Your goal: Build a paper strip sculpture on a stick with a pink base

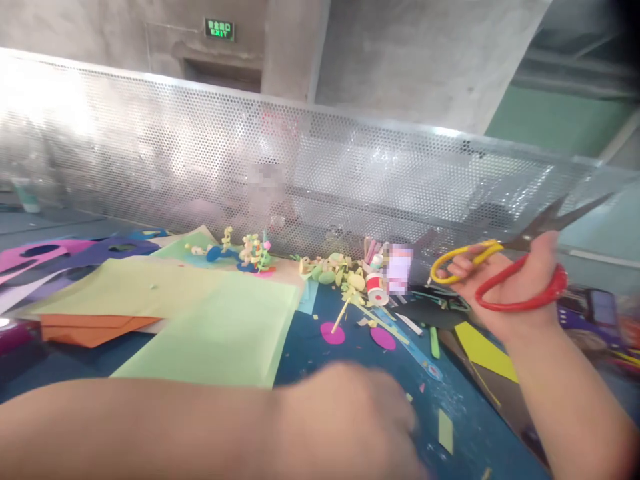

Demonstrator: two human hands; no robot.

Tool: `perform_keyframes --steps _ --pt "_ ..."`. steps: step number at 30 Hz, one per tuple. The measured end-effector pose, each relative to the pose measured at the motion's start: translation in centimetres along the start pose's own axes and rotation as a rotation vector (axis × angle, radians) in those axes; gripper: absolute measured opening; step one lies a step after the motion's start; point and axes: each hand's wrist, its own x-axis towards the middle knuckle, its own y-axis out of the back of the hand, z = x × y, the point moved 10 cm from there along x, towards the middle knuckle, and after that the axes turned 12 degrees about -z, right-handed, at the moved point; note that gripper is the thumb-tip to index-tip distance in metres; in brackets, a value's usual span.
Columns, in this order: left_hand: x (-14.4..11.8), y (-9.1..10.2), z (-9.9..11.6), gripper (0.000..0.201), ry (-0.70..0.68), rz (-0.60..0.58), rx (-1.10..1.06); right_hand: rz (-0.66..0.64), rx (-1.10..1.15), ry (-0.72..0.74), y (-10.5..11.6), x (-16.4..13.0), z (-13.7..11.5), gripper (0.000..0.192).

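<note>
My right hand (520, 280) is closed on a pair of scissors (533, 233) at the right, held up above the table. One handle loop is red, the other yellow, and the dark blades stand apart, pointing up to the right. My left hand (350, 420), blurred, reaches in low across the front with its fingers curled under; whatever they may hold is hidden. Ahead of it on the blue tabletop lie two magenta paper ovals (383, 338), one with a pale yellow strip (341, 316) on it. Pale green paper (225, 327) lies beyond my left forearm.
Small paper figures (255, 253) stand at the back beside a pile of yellow-green cut pieces (340, 273). A red-and-white roll (377, 288) is near them. Orange paper (95, 328) and purple sheets (115, 253) lie left, yellow paper (487, 350) right. A perforated metal screen (225, 147) borders the back.
</note>
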Motion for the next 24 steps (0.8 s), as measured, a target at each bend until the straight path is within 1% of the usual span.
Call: perform_keyframes --steps 1,2,3,4,5,6,7,9,10,12,14,16,18,21,22,23,24 --pt "-2.0 1.8 -3.8 0.020 0.221 0.050 0.062 0.005 -0.037 -0.023 -0.3 -0.1 0.3 0.075" --pt "-4.9 3.7 -7.8 0.022 0.468 0.111 0.110 0.016 -0.069 -0.046 -0.4 -0.1 0.6 0.075" --pt "-8.4 5.6 -11.1 0.025 0.691 0.186 0.140 0.025 -0.095 -0.068 -0.6 -0.3 0.9 0.074" --pt "-12.4 7.3 -13.9 0.030 0.901 0.262 0.164 0.020 -0.113 -0.088 -0.9 -0.4 1.2 0.073" --pt "-16.1 8.2 -16.0 0.031 1.068 0.290 0.168 -0.006 -0.123 -0.105 -1.4 -0.6 1.5 0.072" --pt "-19.0 8.9 -17.5 0.032 1.151 0.304 0.173 -0.051 -0.127 -0.120 -2.1 -0.7 1.9 0.071" --pt "-21.5 9.3 -18.5 0.035 1.206 0.311 0.174 -0.111 -0.132 -0.139 -2.9 -1.0 2.3 0.070" --pt "-25.2 9.1 -19.9 0.042 1.291 0.314 0.143 -0.246 -0.161 -0.204 -5.1 -1.8 3.7 0.068" --pt "-26.5 8.9 -20.3 0.044 1.313 0.321 0.125 -0.301 -0.188 -0.252 -6.0 -2.4 4.7 0.068" --pt "-28.1 8.3 -20.5 0.045 1.342 0.351 0.087 -0.377 -0.249 -0.349 -7.7 -3.7 6.6 0.067" --pt "-28.9 7.9 -20.5 0.042 1.356 0.397 0.043 -0.446 -0.303 -0.397 -9.2 -4.9 8.3 0.063" --pt "-29.3 7.8 -20.6 0.040 1.349 0.452 -0.010 -0.536 -0.357 -0.407 -10.6 -6.0 9.7 0.055" --pt "-29.4 8.0 -20.6 0.045 1.321 0.514 -0.072 -0.611 -0.401 -0.417 -11.5 -7.0 11.1 0.051" --pt "-29.8 9.0 -20.4 0.065 1.294 0.604 -0.172 -0.654 -0.435 -0.454 -11.9 -7.9 12.8 0.050" --pt "-29.8 9.4 -20.2 0.069 1.278 0.624 -0.225 -0.660 -0.438 -0.472 -11.9 -8.1 13.3 0.050" --pt "-29.8 9.9 -20.0 0.069 1.245 0.640 -0.302 -0.660 -0.438 -0.493 -11.9 -8.2 13.7 0.050" --pt "-29.6 10.4 -19.7 0.064 1.183 0.661 -0.395 -0.657 -0.436 -0.512 -11.9 -8.3 13.9 0.049"
